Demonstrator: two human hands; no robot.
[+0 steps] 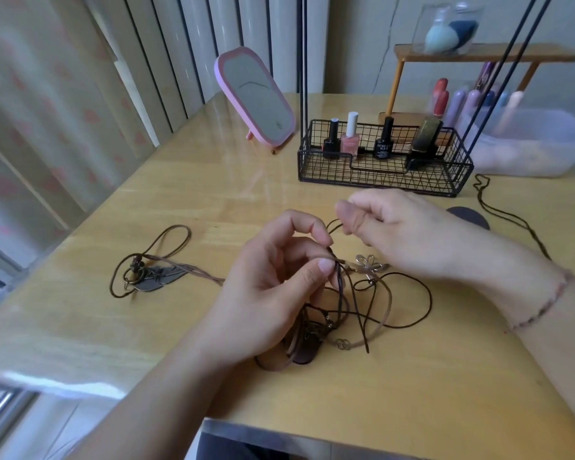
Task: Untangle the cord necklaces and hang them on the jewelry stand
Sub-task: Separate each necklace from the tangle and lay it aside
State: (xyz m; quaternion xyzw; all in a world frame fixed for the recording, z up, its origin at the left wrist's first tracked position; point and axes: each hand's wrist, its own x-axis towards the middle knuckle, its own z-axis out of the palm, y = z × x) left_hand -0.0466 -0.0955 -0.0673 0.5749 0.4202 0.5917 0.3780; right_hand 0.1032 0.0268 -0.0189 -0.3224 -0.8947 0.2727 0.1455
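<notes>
A tangle of dark brown and tan cord necklaces (372, 307) lies mid-table, with a silver flower pendant (369, 263) and a dark pendant (307, 351) in it. My left hand (273, 287) pinches a bunch of these cords between thumb and fingers, lifting them. My right hand (402, 230) pinches a dark cord strand just above and to the right. A separate brown cord necklace with a feather pendant (153, 273) lies to the left. The black jewelry stand (385, 161) with a wire basket base and thin upright rods stands behind.
Nail polish bottles sit in the stand's basket. A pink mirror (256, 97) leans at the back. A clear plastic box (528, 144) and a wooden shelf (485, 56) stand at the back right. Another dark cord (512, 220) and a dark oval pendant (468, 215) lie right.
</notes>
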